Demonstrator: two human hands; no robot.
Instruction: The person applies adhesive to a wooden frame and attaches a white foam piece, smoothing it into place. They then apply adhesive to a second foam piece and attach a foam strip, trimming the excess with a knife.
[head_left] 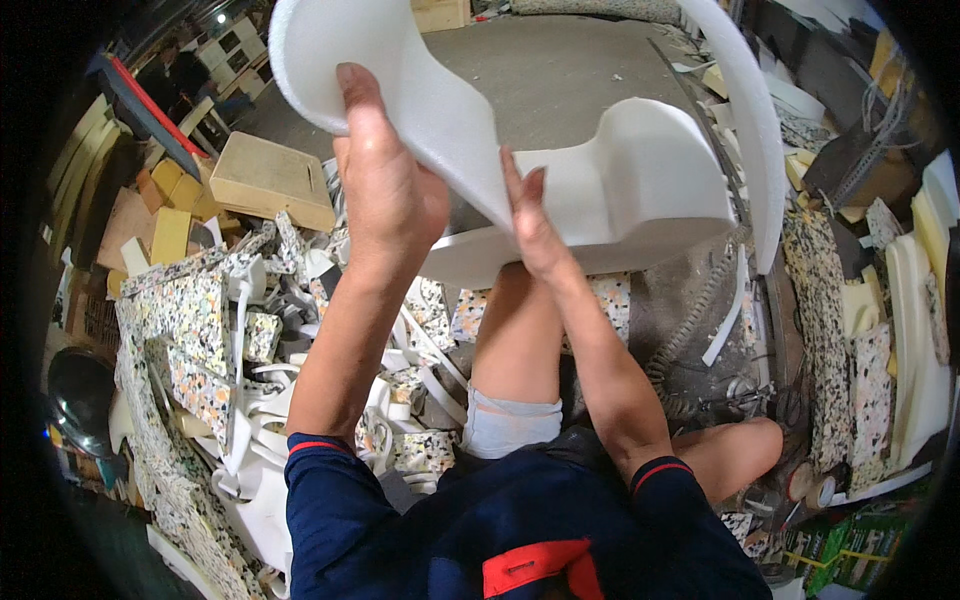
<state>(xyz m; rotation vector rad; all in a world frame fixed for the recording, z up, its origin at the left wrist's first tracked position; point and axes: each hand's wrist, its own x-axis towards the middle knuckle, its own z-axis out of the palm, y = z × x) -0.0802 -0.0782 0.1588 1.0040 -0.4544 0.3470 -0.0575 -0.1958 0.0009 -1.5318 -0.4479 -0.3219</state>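
Two hands (pixel 385 195) (pixel 537 235) on white foam (pixel 440 110), green packs (pixel 855 545)

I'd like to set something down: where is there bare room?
Largest: grey floor between the white foam piece and the speckled foam beyond. Smaller: between the speckled sheet and coiled hose. Crowded: the left, heaped with foam scraps, and far right, with foam sheets.

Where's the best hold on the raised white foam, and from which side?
I'd pinch the foam at its lower left edge, coming from the wearer's near side, thumb on the broad face. That edge faces the wearer, and the left hand holds it there. The right hand touches the narrow lower end, which looks better for steadying.
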